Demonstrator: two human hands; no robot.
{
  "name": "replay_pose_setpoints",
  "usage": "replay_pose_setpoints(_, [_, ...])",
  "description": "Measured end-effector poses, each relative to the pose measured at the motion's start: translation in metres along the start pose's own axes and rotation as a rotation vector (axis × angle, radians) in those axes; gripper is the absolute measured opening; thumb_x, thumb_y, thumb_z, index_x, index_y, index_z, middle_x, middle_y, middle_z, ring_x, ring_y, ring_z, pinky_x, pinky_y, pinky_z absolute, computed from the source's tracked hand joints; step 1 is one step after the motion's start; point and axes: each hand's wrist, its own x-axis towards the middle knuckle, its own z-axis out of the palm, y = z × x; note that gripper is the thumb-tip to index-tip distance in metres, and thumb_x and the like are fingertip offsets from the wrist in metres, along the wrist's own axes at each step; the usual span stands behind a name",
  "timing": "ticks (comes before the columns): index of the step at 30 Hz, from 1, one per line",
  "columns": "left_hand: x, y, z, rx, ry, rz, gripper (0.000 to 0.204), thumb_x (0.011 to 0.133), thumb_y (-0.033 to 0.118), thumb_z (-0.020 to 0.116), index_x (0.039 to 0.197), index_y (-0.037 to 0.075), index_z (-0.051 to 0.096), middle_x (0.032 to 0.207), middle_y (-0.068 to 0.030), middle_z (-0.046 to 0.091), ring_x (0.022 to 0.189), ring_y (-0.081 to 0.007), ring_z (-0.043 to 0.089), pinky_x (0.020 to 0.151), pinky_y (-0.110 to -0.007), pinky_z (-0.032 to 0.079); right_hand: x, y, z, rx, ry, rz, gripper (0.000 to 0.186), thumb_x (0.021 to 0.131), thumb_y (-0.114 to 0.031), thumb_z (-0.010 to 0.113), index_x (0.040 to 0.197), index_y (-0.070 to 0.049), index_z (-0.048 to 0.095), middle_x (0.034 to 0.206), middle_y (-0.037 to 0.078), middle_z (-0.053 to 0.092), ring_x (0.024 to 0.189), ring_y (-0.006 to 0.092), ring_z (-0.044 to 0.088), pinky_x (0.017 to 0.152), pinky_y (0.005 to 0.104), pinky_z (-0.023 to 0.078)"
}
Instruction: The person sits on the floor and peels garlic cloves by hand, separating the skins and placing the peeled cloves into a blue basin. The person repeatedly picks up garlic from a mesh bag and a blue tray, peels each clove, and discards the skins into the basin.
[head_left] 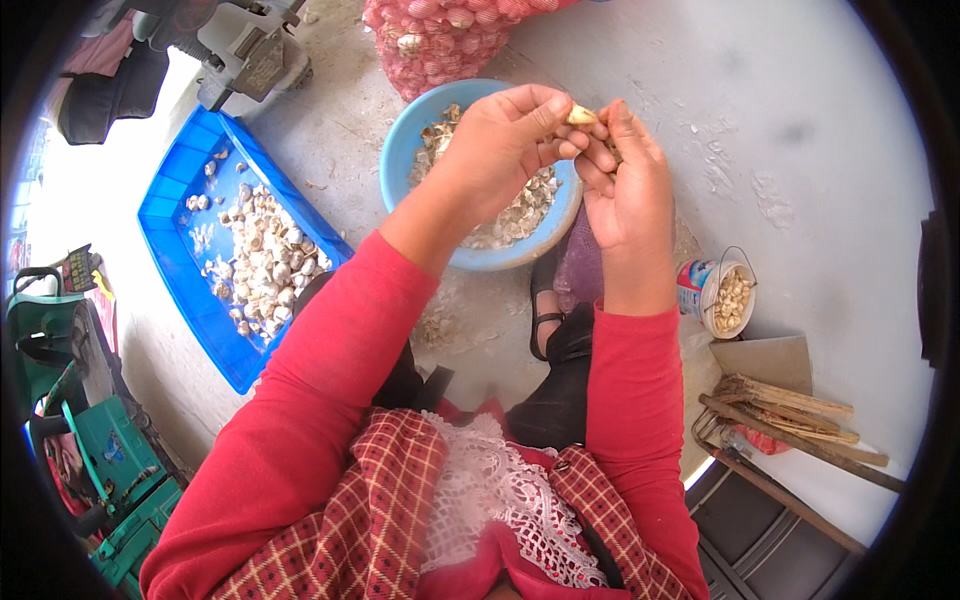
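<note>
While both hands [505, 140] [630, 190] pinch garlic [580, 115], the bowl [490, 260] holds skins [515, 217], the tray [172, 210] bulbs [273, 255].

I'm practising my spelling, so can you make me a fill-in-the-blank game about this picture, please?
1. The left hand pinches a pale garlic ____.
2. The person's long sleeves are coloured ____.
3. In the picture, the blue tray is to the ____ of the round bowl.

Missing words: clove; red; left.
</note>
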Motion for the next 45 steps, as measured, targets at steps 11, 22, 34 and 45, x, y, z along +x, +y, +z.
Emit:
replay_pose_setpoints(11, [0.010, -0.007, -0.018, -0.249, 0.357, -0.029, 0.022, 0.103, 0.016, 0.045, 0.108, -0.001, 0.057, 0.090, -0.0064, 0.056, 0.073, -0.0145, 0.053, 0.067, -0.028, 0.048, -0.004, -0.008, 0.015, 0.669, 0.180, 0.215, 0.030, 0.104, -0.006, 0.041, 0.127, 0.013, 0.042, 0.111, 0.020, 0.049, 0.092, 0.0243, 0.053, 0.073, 0.0288, 0.055])
replay_pose_setpoints(22, [0.008, -0.003, -0.005, -0.164, 0.274, -0.071, 0.045, 0.107, 0.037, 0.041, 0.068, 0.015, 0.031, 0.061, 0.0041, 0.028, 0.052, -0.0098, 0.025, 0.047, -0.025, 0.022, -0.086, -0.032, 0.068, 0.059, -0.483, 0.182, 0.021, 0.100, -0.023, 0.059, 0.094, -0.003, 0.059, 0.060, 0.000, 0.046, 0.047, 0.0078, 0.037, 0.041, 0.0207, 0.026])
replay_pose_setpoints(34, [0.005, -0.023, 0.003, -0.249, 0.274, -0.189, 0.037, 0.108, 0.032, 0.038, 0.103, 0.000, 0.055, 0.089, -0.0110, 0.059, 0.080, -0.0213, 0.059, 0.072, -0.034, 0.052, -0.061, -0.020, 0.048, -0.163, -0.122, 0.150, 0.036, 0.102, -0.017, 0.045, 0.128, 0.007, 0.053, 0.099, 0.005, 0.059, 0.080, 0.0091, 0.053, 0.063, 0.0190, 0.041])
replay_pose_setpoints(45, [-0.008, -0.037, 0.018, -0.503, 0.202, -0.149, 0.029, 0.109, 0.030, 0.033, 0.106, 0.010, 0.054, 0.100, -0.0031, 0.057, 0.096, -0.0156, 0.057, 0.097, -0.041, 0.048, -0.028, 0.010, 0.028, -0.513, 0.003, -0.226, 0.030, 0.097, 0.002, 0.053, 0.126, 0.008, 0.055, 0.114, 0.016, 0.067, 0.100, 0.0159, 0.066, 0.087, 0.0269, 0.054])
